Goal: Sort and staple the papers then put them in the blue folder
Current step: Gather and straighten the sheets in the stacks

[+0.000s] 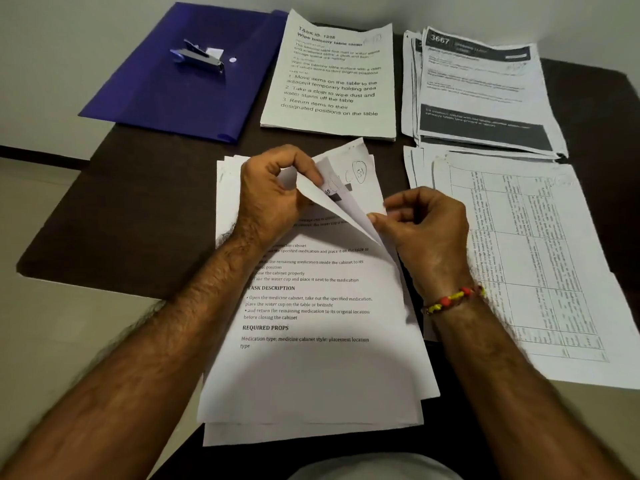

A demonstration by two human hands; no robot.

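A loose stack of printed papers lies in front of me on the dark table. My left hand pinches the folded-over top right corner of its top sheet. My right hand pinches the lifted edge of that same sheet lower down. The blue folder lies closed at the far left, with a blue and silver stapler on top of it.
Three more paper piles lie on the dark table: a "Wipe balcony table clean" pile at the far centre, a dark-banded pile at the far right, and table-printed sheets at the right, overhanging the edge.
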